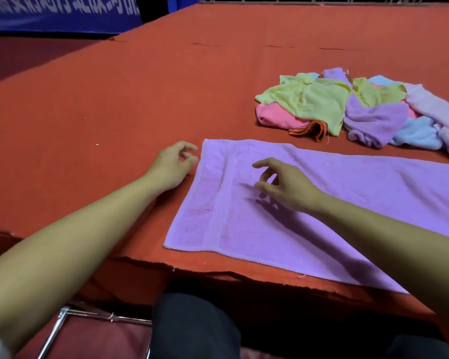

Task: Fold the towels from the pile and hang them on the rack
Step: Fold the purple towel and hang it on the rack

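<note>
- A purple towel [322, 203] lies spread flat along the near edge of the counter [140, 86], its long side running toward the right edge and out of view.
- The left hand [171, 167] sits just beside the towel's far left corner with fingers loosely curled, holding nothing that I can see.
- The right hand [283, 185] hovers over the towel's left part, fingers relaxed and gripping nothing.
- To fold well, I'd say each hand should pinch one left corner and carry that short edge over to meet the other short edge, lining the hems up before pressing flat.
- Count: one towel spread out, two hands, one pile [360, 110] toward the far right of the counter.
- The pile shows yellow, pink, orange, purple, blue and pale lilac pieces, tangled; an exact number I cannot tell.
- A metal frame [62, 322] shows below the near edge, possibly the rack.
</note>
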Demonstrator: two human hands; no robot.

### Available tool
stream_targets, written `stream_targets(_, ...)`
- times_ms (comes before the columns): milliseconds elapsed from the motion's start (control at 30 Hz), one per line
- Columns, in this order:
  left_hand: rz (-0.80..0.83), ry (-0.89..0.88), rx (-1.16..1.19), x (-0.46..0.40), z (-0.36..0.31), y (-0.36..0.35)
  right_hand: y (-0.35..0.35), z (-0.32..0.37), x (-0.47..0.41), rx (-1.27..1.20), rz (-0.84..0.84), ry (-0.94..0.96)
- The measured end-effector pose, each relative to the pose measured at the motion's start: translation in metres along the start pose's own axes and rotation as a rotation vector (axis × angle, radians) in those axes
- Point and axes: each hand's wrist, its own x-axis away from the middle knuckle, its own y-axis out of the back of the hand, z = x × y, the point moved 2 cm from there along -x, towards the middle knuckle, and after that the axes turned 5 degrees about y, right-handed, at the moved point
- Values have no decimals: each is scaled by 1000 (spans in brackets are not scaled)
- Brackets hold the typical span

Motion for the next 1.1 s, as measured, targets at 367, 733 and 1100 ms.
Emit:
stream_targets(367, 151, -68, -315, -126, 14, -59, 16, -89, -121, 462, -274, -158)
stream_targets(733, 70, -199, -367, -151, -2, -29, 39, -89, -131, 349, -237, -114)
stream_targets(1100, 76, -42, 212, -132, 1, -12, 58, -93, -120, 176, -203, -117)
